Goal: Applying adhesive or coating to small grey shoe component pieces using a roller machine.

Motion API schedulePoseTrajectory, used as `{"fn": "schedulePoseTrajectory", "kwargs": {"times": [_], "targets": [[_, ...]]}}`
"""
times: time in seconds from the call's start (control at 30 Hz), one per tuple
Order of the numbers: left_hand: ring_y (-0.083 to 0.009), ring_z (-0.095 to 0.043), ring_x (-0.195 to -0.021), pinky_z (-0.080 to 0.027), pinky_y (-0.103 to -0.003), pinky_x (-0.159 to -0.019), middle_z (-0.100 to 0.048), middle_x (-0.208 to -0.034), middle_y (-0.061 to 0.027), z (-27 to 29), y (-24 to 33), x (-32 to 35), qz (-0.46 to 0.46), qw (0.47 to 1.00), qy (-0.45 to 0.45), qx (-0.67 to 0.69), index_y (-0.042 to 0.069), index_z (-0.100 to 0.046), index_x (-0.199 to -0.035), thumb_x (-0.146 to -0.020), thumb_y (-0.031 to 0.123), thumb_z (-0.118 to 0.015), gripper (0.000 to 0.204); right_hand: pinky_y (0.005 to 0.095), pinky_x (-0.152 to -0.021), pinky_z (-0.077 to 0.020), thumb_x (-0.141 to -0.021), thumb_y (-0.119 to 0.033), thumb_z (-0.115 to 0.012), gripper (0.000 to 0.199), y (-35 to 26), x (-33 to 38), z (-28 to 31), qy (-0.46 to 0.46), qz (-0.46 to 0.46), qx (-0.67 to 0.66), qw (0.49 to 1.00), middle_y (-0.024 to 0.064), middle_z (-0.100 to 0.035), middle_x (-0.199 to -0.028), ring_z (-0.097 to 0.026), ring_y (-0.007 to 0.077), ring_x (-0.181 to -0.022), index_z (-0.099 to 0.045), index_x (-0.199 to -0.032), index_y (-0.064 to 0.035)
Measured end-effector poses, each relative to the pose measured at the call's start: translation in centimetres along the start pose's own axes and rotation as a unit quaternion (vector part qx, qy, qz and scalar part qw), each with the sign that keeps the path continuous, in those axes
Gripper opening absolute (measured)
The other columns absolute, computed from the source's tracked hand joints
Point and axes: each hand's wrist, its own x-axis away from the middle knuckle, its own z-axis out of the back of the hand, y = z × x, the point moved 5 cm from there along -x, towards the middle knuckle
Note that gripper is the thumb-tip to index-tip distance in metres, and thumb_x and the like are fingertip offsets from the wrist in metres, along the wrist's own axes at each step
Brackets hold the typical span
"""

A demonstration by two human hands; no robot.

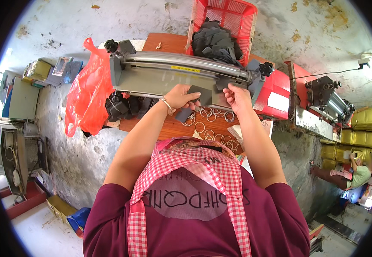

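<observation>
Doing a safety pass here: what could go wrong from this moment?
Pinch: the bare right hand is near the long, shiny silver metal roller; fingers could get caught if it turns.
Drop: the bare left hand holds a dark grey, flat piece near the front edge of the grey metal plate; it might slip onto the brown wooden bench.
Spill: dark grey scraps heaped in the red plastic basket behind the roller could slide onto it.

Blotched grey floor (74,158), seemingly concrete.
</observation>
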Motion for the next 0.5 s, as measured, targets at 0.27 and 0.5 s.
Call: {"fn": "schedulePoseTrajectory", "kwargs": {"times": [0.27, 0.5], "targets": [[-0.0067, -0.06, -0.059, -0.043, -0.018, -0.048, -0.067, -0.077, -0.0044, 0.3, -1.1, 1.6, 0.027, 0.999, 0.028, 0.033, 0.004, -0.063, -0.094, -0.091, 0.035, -0.058, 0.031, 0.0186, -0.04, -0.0332, -0.085, -0.024, -0.067, 0.024, 0.6, 1.9, -2.1, -0.174, 0.004, 0.23, 0.958, 0.0061, -0.061, -0.065, -0.048, 0.0065, -0.046, -0.059, -0.072, -0.0047], [-0.0286, -0.06, -0.101, -0.053, -0.04, -0.08, -0.061, -0.111, -0.0139, 0.4, -16.0, 0.0, -0.065, 0.88, 0.162, -0.442, 0.007, -0.065, -0.099, -0.071, 0.02, -0.071, 0.031, 0.0207, -0.046, -0.0434, -0.095, -0.024, -0.051, 0.028, 0.3, 1.0, -1.1, -0.054, -0.019, -0.063, 0.996, 0.0145, -0.066, -0.086, -0.061, 0.0153, -0.061, -0.057, -0.101, 0.0032]]}}
